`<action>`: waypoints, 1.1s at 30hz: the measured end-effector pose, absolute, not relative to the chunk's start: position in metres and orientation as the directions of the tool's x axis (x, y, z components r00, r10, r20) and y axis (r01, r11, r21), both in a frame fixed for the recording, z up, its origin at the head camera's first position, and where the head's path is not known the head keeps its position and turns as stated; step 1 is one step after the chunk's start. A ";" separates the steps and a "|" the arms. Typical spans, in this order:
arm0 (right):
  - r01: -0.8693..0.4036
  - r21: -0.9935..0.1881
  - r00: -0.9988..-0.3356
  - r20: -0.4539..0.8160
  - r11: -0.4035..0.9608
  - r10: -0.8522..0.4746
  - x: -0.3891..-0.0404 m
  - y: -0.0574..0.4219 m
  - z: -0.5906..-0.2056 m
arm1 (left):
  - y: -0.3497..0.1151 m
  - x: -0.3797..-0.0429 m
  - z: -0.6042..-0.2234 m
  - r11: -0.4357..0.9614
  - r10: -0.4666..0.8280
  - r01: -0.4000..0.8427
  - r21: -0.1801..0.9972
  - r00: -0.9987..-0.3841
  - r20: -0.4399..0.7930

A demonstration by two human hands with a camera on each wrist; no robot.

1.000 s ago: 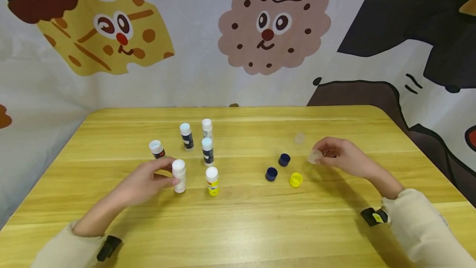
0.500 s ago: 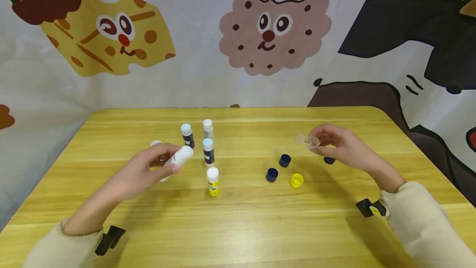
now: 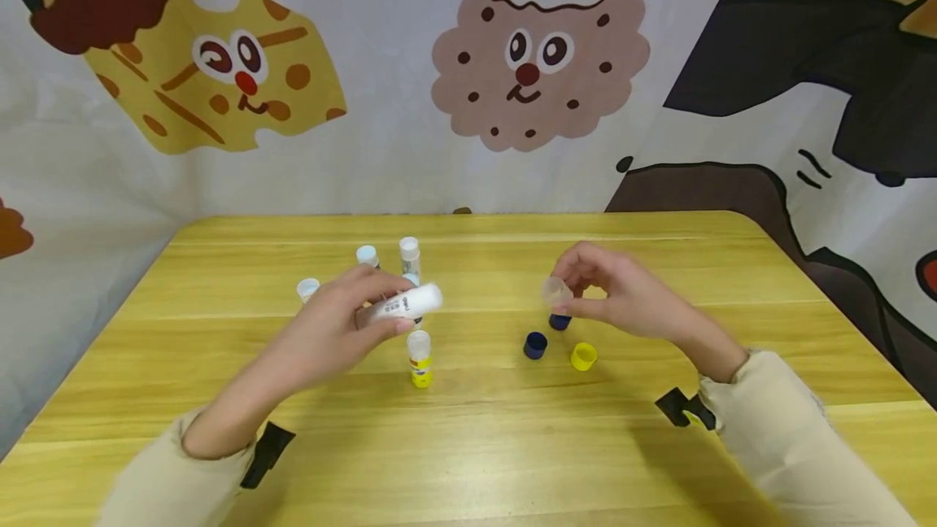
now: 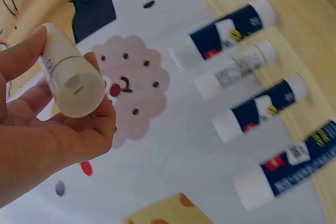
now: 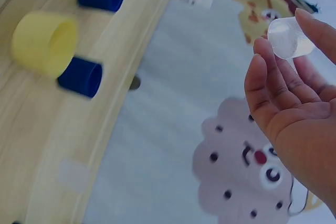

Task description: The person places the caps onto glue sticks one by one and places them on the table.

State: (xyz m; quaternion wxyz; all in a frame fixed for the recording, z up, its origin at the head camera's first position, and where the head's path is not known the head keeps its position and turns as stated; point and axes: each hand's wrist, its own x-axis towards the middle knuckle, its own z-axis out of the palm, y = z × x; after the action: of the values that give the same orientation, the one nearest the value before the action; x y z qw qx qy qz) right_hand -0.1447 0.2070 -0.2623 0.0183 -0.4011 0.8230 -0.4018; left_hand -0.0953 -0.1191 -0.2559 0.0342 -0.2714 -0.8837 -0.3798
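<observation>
My left hand [image 3: 333, 320] grips a white glue stick [image 3: 403, 303] tilted on its side above the table, its end pointing right. In the left wrist view, one round, hollow-looking end of this glue stick [image 4: 79, 90] faces the camera. Opposite it, my right hand [image 3: 622, 291] pinches a translucent cap [image 3: 557, 292] between thumb and fingers, over the loose caps. The right wrist view has the cap [image 5: 287, 38] at the fingertips, its ribbed side showing. A yellow-labelled glue stick [image 3: 420, 363] stands upright just below the held one.
Several more glue sticks stand behind the left hand, one with a dark blue label [image 4: 233, 30]; the hand partly hides them. On the right lie a dark blue cap [image 3: 535, 346], a yellow cap [image 3: 583, 357] and another blue cap [image 3: 560, 322]. A translucent cap [image 5: 73, 176] lies on the table [image 3: 468, 446].
The left hand has lifted the white glue stick off the table, tipped it over and carried it right. The right hand has brought the translucent cap leftward, narrowing the gap between the hands.
</observation>
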 end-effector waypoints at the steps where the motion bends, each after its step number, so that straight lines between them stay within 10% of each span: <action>1: -0.659 -0.668 -0.664 0.298 0.347 -0.686 -0.143 0.203 -0.262 | -0.116 -0.095 -0.255 0.564 0.455 0.511 0.648 -0.848 0.273; 33: -0.720 -0.668 -0.554 0.387 0.190 -0.737 -0.119 0.156 -0.261 | -0.080 -0.088 -0.255 0.541 0.558 0.601 0.588 -0.780 0.283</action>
State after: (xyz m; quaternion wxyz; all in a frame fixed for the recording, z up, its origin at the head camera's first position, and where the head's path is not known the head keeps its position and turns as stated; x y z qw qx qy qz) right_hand -0.1192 0.1560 -0.2612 0.0101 -0.4722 0.7712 -0.4268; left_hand -0.0881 -0.0795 -0.2548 0.0308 -0.3305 -0.8772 -0.3469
